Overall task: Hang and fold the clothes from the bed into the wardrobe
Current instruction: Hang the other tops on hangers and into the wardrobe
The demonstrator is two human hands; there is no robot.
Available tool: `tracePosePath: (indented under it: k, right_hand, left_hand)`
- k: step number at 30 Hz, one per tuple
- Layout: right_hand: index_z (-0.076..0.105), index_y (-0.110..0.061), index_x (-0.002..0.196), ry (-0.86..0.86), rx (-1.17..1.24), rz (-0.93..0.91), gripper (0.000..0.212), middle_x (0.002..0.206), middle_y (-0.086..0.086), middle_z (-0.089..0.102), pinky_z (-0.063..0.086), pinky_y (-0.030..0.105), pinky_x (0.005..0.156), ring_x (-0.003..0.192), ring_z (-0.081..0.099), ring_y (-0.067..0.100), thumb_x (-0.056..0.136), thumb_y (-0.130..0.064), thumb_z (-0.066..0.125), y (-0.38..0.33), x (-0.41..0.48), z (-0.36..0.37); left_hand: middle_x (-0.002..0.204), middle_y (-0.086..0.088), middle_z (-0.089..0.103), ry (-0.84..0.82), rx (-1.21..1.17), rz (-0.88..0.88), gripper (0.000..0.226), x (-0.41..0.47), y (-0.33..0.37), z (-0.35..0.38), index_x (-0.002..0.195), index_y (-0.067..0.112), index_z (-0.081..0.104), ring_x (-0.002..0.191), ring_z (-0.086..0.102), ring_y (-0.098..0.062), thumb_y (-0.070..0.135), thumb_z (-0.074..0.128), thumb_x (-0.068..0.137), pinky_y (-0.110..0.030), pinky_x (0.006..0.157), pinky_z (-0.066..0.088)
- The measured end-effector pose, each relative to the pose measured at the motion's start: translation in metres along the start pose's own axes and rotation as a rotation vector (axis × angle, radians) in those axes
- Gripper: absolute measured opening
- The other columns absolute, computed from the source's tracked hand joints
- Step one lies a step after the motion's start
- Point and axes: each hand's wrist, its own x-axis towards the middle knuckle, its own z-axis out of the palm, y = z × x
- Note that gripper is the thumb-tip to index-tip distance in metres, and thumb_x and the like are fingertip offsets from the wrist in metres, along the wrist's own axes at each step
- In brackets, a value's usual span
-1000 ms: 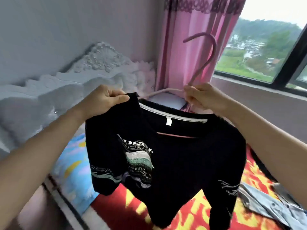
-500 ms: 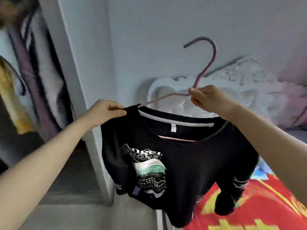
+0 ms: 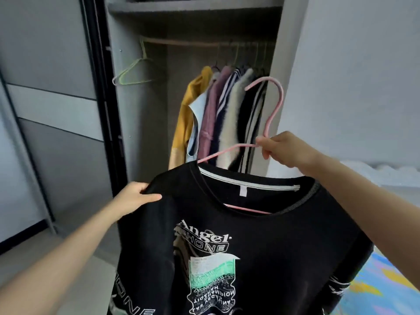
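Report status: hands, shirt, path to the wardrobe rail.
Right hand pinches pink hanger; left hand grips black shirt shoulder. Shirt on hanger, not yet on rail. Hung clothes crowd the rail's right side.

1. "Angel", in white serif letters, stands on the chest of the black T-shirt, toward 6 o'clock from the picture's middle.
2. Directly at its 6 o'clock, outlined block letters read "HONE"; the letter before them is unclear.
3. The small lines on the white-and-green print patch are too blurred to read.
4. At the patch's 6 o'clock, wavy white lettering shows "CHAMPION"; the rest is garbled.
5. At the picture's 7 o'clock, large outlined letters on the shirt read "ONE".
6. Any print on the white neck tag is illegible.
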Motion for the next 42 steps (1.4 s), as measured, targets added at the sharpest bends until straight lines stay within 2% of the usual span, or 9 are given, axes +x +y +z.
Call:
tracePosePath:
  k: [4,7,10,18,26,30,33,36,42]
  right_hand:
    - [0.056,-0.009,0.059,0.011,-0.010,-0.015,0.051,0.049,0.001,0.030,0.023,0.021,0.042,0.044,0.026,0.014,0.094,-0.045,0.047,-0.044,0.042,0.063]
    - [0.061,-0.006,0.066,-0.021,0.060,0.062,0.050,0.038,-0.004,0.029,0.020,0.021,0.038,0.034,0.022,0.011,0.094,-0.045,0.048,-0.065,0.073,0.093]
    - [0.060,-0.007,0.068,-0.043,0.200,0.131,0.043,0.032,-0.008,0.028,0.016,0.016,0.033,0.027,0.020,0.007,0.093,-0.040,0.052,-0.086,0.111,0.117]
    - [0.047,-0.006,0.065,-0.112,0.550,0.296,0.029,0.027,-0.007,0.035,0.013,0.010,0.025,0.020,0.021,0.000,0.094,-0.008,0.047,-0.132,0.222,0.176]
    - [0.041,-0.011,0.071,-0.198,0.832,0.299,0.029,0.044,0.000,0.040,0.019,0.011,0.027,0.023,0.028,0.004,0.096,-0.001,0.030,-0.177,0.378,0.205]
    - [0.041,-0.005,0.078,-0.061,1.048,0.226,0.026,0.066,0.006,0.039,0.027,0.011,0.030,0.030,0.035,0.005,0.093,0.005,0.023,-0.193,0.453,0.180]
    - [0.040,0.001,0.102,0.088,1.101,0.184,0.020,0.074,0.012,0.044,0.035,0.013,0.032,0.033,0.045,0.007,0.093,0.008,0.024,-0.192,0.509,0.158]
    - [0.034,-0.002,0.114,0.209,1.076,0.175,0.024,0.077,0.014,0.047,0.035,0.012,0.032,0.029,0.046,0.008,0.095,0.007,0.022,-0.186,0.542,0.138]
    - [0.037,-0.005,0.123,0.459,1.076,0.099,0.030,0.076,0.013,0.048,0.040,0.014,0.033,0.056,0.048,0.011,0.097,0.004,0.025,-0.180,0.588,0.095]
  left_hand:
    - [0.071,-0.001,0.061,0.089,0.158,-0.040,0.016,0.025,-0.069,-0.066,0.079,-0.002,0.066,0.075,0.056,-0.018,0.011,0.073,0.079,-0.030,0.068,0.039]
    - [0.106,-0.008,0.060,0.124,0.175,-0.071,0.040,0.035,-0.092,-0.099,0.116,0.008,0.062,0.102,0.058,-0.023,0.006,0.074,0.078,-0.031,0.089,0.040]
    - [0.126,-0.016,0.055,0.183,0.147,-0.098,0.054,0.050,-0.105,-0.125,0.128,0.012,0.055,0.115,0.054,-0.028,0.009,0.075,0.078,-0.037,0.099,0.038]
    - [0.134,-0.013,0.050,0.277,0.132,-0.029,0.047,0.109,-0.117,-0.165,0.134,0.011,0.048,0.127,0.045,-0.026,0.016,0.063,0.089,-0.028,0.098,0.033]
    - [0.129,-0.013,0.055,0.466,0.328,0.193,0.044,0.242,-0.104,-0.236,0.129,0.006,0.054,0.123,0.048,-0.030,0.012,0.064,0.087,-0.029,0.101,0.033]
    - [0.132,-0.014,0.052,0.689,0.478,0.258,0.044,0.325,-0.077,-0.267,0.130,0.009,0.055,0.123,0.040,-0.036,0.016,0.063,0.087,-0.042,0.102,0.032]
    - [0.138,-0.018,0.045,0.810,0.498,0.313,0.047,0.382,-0.050,-0.275,0.132,0.010,0.053,0.126,0.034,-0.039,0.015,0.063,0.086,-0.047,0.100,0.032]
    - [0.149,-0.023,0.027,0.910,0.538,0.340,0.056,0.425,-0.040,-0.278,0.136,0.010,0.048,0.135,0.023,-0.042,0.015,0.066,0.084,-0.054,0.104,0.026]
    - [0.148,-0.037,0.014,1.022,0.625,0.440,0.077,0.509,-0.028,-0.297,0.142,0.000,0.033,0.135,0.013,-0.055,0.013,0.072,0.076,-0.069,0.101,0.019]
